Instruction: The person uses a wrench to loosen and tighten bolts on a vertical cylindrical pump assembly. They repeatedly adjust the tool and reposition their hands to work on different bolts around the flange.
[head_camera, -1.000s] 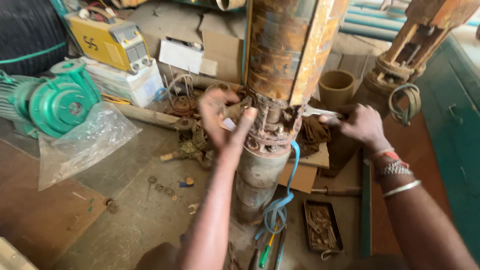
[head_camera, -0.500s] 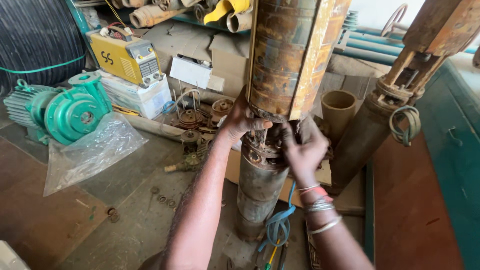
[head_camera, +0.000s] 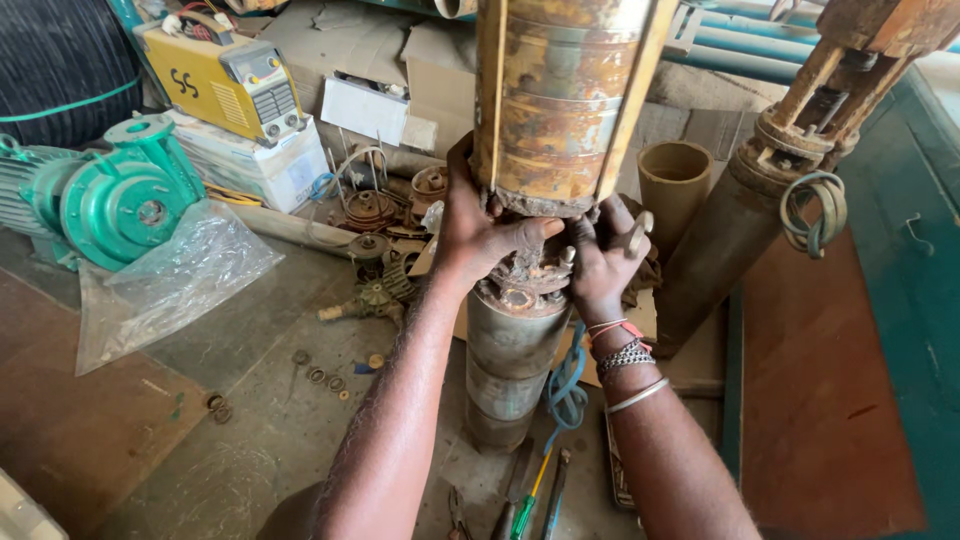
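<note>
A tall rusty cylindrical pump stands upright on the floor in front of me. Its upper section (head_camera: 560, 100) is orange-brown with side straps, and its grey lower section (head_camera: 512, 350) sits below a corroded joint (head_camera: 525, 285). My left hand (head_camera: 480, 235) wraps the bottom edge of the upper section from the left, thumb across the joint. My right hand (head_camera: 600, 265), with bracelets on the wrist, grips the joint from the right. A small metal piece (head_camera: 640, 225) pokes out above its fingers; I cannot tell what it is. A blue cord (head_camera: 567, 385) hangs down beside the lower section.
A second rusty pump (head_camera: 760, 200) with a wire coil (head_camera: 815, 210) leans at the right, by a brown pipe sleeve (head_camera: 672, 175). At left are a green motor pump (head_camera: 120, 195), a plastic bag (head_camera: 170, 280) and a yellow welding machine (head_camera: 225, 75). Screwdrivers (head_camera: 530, 490) and washers (head_camera: 320, 375) lie on the floor.
A second ago my right hand was out to the right with a spanner and my left hand hovered open. Both hands have since come in and closed on the pump's joint.
</note>
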